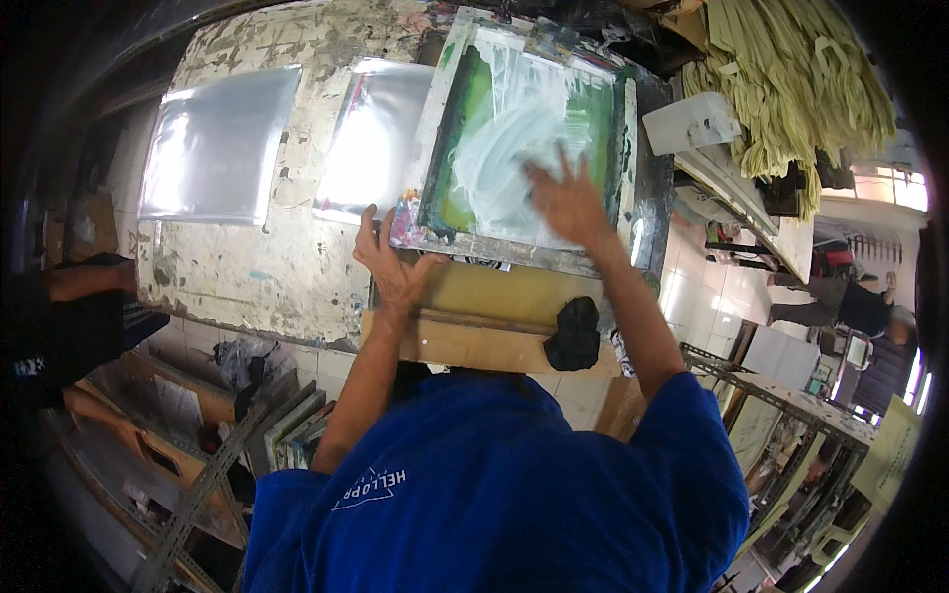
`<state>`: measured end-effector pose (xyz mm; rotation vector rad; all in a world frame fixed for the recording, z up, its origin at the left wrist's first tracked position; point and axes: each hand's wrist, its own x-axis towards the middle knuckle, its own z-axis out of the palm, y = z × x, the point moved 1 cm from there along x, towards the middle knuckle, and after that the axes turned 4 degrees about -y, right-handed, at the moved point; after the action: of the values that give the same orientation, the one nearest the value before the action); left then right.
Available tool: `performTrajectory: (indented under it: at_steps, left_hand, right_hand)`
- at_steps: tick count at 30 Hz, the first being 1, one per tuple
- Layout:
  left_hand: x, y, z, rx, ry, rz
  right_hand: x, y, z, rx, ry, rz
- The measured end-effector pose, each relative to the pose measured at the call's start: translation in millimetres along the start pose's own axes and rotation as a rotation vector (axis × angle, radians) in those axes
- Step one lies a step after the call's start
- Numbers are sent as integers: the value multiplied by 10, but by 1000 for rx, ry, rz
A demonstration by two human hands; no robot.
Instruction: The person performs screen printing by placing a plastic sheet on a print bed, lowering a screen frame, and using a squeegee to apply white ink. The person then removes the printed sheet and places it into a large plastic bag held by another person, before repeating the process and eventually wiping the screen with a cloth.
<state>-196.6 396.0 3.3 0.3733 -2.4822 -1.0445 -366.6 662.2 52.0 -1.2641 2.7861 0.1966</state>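
Note:
A screen-printing frame [427, 148] lies tilted on the paint-stained table, its green mesh [474, 109] smeared with white ink or paste [509, 158]. My left hand [393, 272] grips its near left corner, thumb along the near edge and fingers on the left side. Over the white smear is my right hand [571, 203], slightly blurred, its fingers spread and nothing seen in them. Whether it touches the mesh I cannot tell. Left of the frame lie two shiny clear plastic sheets, one [371, 138] partly under or beside the frame, the other [219, 148] farther left.
A black cloth [575, 334] rests on the wooden ledge [465, 341] before me. Yellowish fabric pieces [791, 79] are heaped at the far right, beside a white container [692, 124]. Another person's arm [91, 282] shows at left; metal racks [222, 484] flank me.

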Motion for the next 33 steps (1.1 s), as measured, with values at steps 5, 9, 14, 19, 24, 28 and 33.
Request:
performTrajectory:
  at_steps: [5, 9, 14, 19, 24, 28, 33]
  left_hand:
    - [38, -29, 46, 7, -27, 35]
    - [18, -90, 25, -10, -17, 5]
    - [-15, -93, 86, -17, -9, 7]
    - [-4, -120, 67, 10, -27, 14]
    - [10, -76, 58, -18, -32, 10]
    - [15, -83, 56, -2, -20, 27]
    - [10, -35, 0, -5, -38, -10]
  right_hand:
    - [236, 642, 112, 54, 36, 299]
    - [-565, -127, -337, 264, -136, 0]
    - [-221, -456, -391, 395, -164, -67]
    - [190, -556, -320, 287, -143, -167]
    - [617, 550, 50, 5, -56, 333]
    - [472, 132, 241, 131, -120, 182]
    - [-325, -237, -214, 190, -196, -16]
